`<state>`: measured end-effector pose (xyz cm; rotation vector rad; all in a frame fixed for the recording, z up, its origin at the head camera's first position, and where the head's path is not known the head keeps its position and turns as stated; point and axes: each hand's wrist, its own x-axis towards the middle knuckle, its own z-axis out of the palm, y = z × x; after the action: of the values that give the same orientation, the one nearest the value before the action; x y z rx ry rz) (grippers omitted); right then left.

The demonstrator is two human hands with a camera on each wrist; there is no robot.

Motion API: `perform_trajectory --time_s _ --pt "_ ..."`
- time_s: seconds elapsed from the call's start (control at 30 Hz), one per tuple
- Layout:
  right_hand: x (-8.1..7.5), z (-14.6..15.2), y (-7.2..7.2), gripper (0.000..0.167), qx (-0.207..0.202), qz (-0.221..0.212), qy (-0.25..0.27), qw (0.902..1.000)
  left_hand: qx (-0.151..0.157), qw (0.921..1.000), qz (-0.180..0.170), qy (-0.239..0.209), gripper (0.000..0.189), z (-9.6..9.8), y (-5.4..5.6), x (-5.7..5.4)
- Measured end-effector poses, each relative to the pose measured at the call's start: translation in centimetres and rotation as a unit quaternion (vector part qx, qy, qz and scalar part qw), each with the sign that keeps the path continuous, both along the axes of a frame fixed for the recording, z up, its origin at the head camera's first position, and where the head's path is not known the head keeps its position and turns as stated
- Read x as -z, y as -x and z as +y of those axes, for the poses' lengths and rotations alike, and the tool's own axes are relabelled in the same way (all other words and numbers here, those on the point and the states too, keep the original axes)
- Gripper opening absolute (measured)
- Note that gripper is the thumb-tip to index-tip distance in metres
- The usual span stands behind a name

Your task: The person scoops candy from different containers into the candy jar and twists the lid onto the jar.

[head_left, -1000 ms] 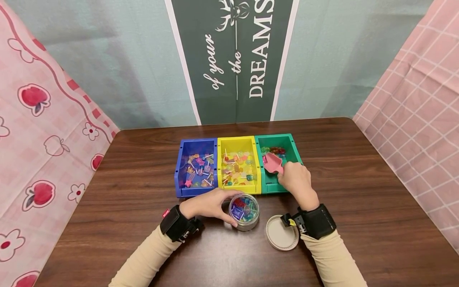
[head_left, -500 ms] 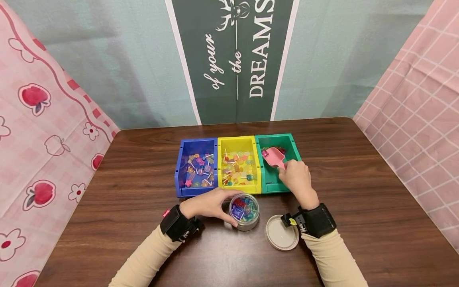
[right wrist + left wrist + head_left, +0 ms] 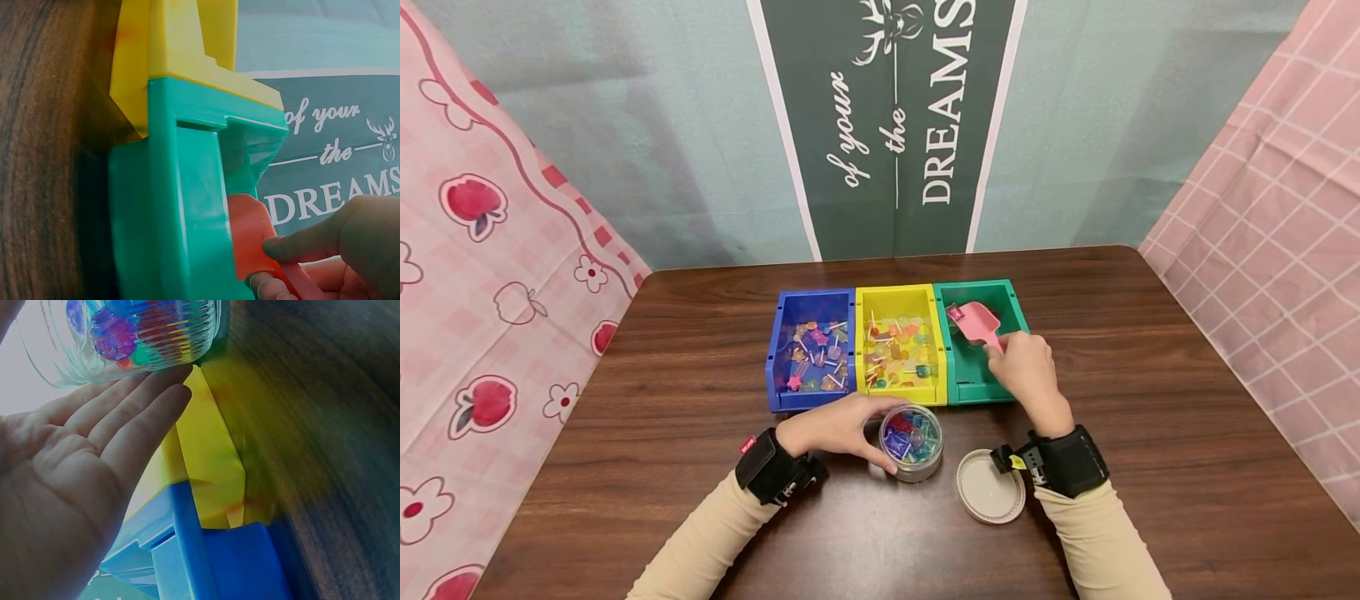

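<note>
My left hand (image 3: 841, 425) holds a clear glass jar (image 3: 912, 446) at its left side, thumb in front and fingers behind. Colourful translucent beads fill the jar; purple, blue and green ones show through its ribbed glass in the left wrist view. Inside the green bin (image 3: 982, 393), a pink scoop (image 3: 979, 323) is tilted, its handle gripped by my right hand (image 3: 1024, 371). One magenta bead (image 3: 956, 312) lies at the scoop's front edge. The scoop hides most of what lies at the bin's back. In the right wrist view, my thumb presses on the scoop (image 3: 250, 231).
A yellow bin (image 3: 898, 398) and a blue bin (image 3: 811, 402) adjoin the green one on the left, both with small candy-shaped charms inside. A pale round lid (image 3: 988, 492) lies on the wooden table (image 3: 700, 350), partly below my right wrist camera. Curtains stand around the table.
The scoop has shifted towards the back of the green bin and lifted a little, with the magenta bead at its edge. My left hand and the jar have stayed put.
</note>
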<state>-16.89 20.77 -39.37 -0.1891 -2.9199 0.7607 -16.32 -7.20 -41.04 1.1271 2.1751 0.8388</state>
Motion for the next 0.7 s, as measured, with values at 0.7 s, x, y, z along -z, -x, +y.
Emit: perform_trajectory --time_s 0.7 --pt "-1.7 0.9 -0.6 0.036 -0.022 -0.002 0.031 0.9993 -0.001 1.0 -0.002 0.002 0.079 0.0 -0.1 -0.1"
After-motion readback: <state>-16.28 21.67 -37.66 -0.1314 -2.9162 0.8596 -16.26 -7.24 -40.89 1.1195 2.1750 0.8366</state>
